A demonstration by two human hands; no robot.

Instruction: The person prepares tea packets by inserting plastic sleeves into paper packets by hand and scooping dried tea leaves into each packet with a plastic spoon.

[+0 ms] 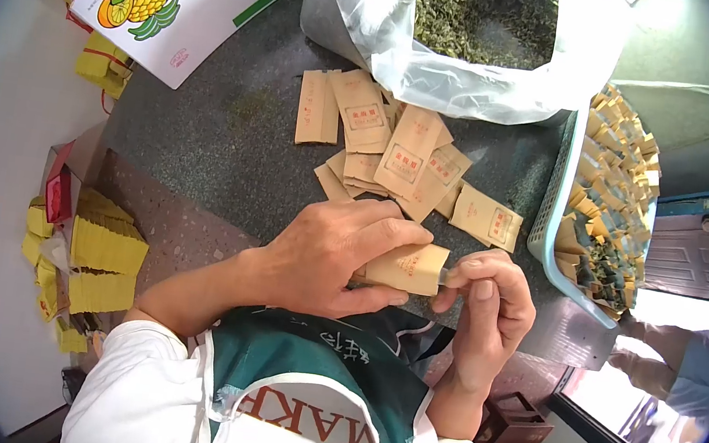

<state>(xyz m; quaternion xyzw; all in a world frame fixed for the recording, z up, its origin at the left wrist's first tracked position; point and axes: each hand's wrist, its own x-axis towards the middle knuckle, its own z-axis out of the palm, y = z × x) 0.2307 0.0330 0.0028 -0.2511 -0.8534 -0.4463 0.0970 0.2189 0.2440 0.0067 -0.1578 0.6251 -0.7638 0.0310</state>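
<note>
My left hand (338, 246) is closed around a small brown paper tea packet (406, 268) with red print, its fingers along one side and its thumb along the other. At the packet's right end my right hand (490, 309) is closed in a pinch. A small greyish bit shows between those fingertips and the packet's end; what it is I cannot make out. Just beyond my hands lies a loose pile of similar packets (407, 157) on the dark speckled table (205, 141). Behind them stands a clear plastic bag (451, 87) of dried tea leaves (485, 21).
A light blue basket (554, 219) full of packets stands at the right. A fruit-printed box (177, 5) lies at the back left. Bundles of yellow packets (107, 253) sit to the left below. Another person's hand (647, 364) shows at the right edge.
</note>
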